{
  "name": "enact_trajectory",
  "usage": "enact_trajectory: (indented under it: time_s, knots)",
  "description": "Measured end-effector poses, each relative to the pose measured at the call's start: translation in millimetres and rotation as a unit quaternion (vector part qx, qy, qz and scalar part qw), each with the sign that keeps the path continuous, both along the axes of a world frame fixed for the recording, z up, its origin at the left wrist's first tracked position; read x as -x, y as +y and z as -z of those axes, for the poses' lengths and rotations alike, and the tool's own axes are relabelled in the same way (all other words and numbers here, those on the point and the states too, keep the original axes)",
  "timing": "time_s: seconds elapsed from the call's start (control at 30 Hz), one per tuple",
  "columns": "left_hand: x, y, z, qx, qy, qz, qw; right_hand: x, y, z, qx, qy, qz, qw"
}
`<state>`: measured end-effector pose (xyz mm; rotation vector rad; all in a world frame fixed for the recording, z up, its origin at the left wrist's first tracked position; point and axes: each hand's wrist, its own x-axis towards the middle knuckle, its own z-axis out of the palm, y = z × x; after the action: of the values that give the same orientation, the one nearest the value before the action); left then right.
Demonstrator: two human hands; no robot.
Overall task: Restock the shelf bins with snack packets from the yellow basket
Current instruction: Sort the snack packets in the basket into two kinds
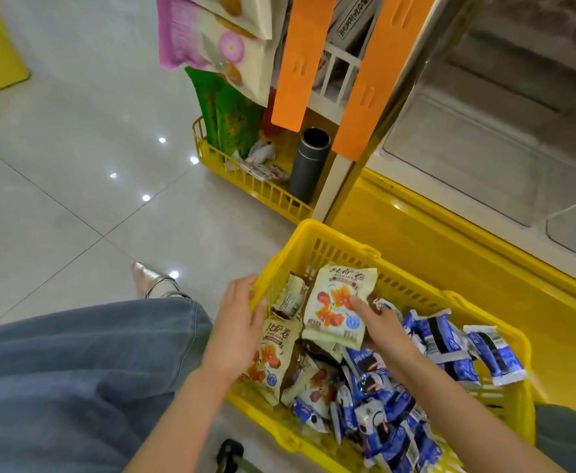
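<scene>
A yellow basket stands on the floor at the lower right, full of snack packets. Several blue packets lie on its right side and cream packets with red print on its left. My right hand holds one cream packet up above the pile, thumb on its front. My left hand rests on the basket's left rim, fingers over the edge, next to another cream packet. The clear shelf bins sit at the upper right above a yellow base.
A low yellow rack ahead holds green bags, small packets and a grey cylinder. Orange strips hang on a white stand with snack bags above. My denim-clad leg and a shoe are at left on the tiled floor.
</scene>
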<state>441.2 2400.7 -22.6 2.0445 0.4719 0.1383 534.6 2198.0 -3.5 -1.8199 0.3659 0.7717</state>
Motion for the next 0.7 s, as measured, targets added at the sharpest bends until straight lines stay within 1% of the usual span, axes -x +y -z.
enact_trajectory:
  time_s: [0.07,0.13,0.17,0.2,0.27,0.33,0.43,0.5,0.53,0.57,0.67,0.7]
  knots:
    - [-5.5,7.9,4.3,-0.018,0.007,-0.008,1.0,-14.6,13.4,12.2,0.02,-0.006,0.038,0.999]
    - [-6.7,10.5,12.9,-0.104,0.007,0.011,0.995,-24.6,30.7,25.2,0.029,-0.013,0.059,0.998]
    - [-5.4,11.6,18.2,-0.132,0.01,0.011,0.991,-27.7,39.9,31.5,0.04,-0.019,0.058,0.997]
    - [-3.6,13.2,22.3,-0.14,0.027,0.01,0.99,-29.6,48.2,38.8,0.059,-0.023,0.049,0.997]
    - [-0.5,15.7,27.8,-0.099,0.084,0.017,0.991,-27.9,58.6,53.0,0.119,-0.034,-0.007,0.992]
    - [0.0,16.8,31.1,-0.049,0.117,0.027,0.991,-24.8,60.4,61.2,0.198,-0.052,-0.093,0.975]
    - [-1.3,16.9,32.0,-0.052,0.097,0.03,0.993,-26.1,55.3,68.3,0.276,-0.093,-0.167,0.942]
    - [-2.0,17.0,32.0,-0.056,0.09,0.029,0.994,-28.1,50.6,68.1,0.332,-0.123,-0.224,0.908]
    - [-2.2,16.8,31.8,-0.057,0.089,0.027,0.994,-28.3,47.4,64.9,0.336,-0.135,-0.25,0.898]
    - [-2.4,16.8,31.1,-0.057,0.091,0.027,0.994,-28.3,43.4,61.8,0.318,-0.154,-0.262,0.898]
    - [-1.2,16.2,27.3,-0.064,0.094,0.026,0.993,-15.6,22.6,44.3,0.203,-0.219,-0.214,0.93]
    - [-1.2,14.9,25.4,-0.065,0.095,0.021,0.993,-7.9,11.8,37.0,0.179,-0.239,-0.202,0.933]
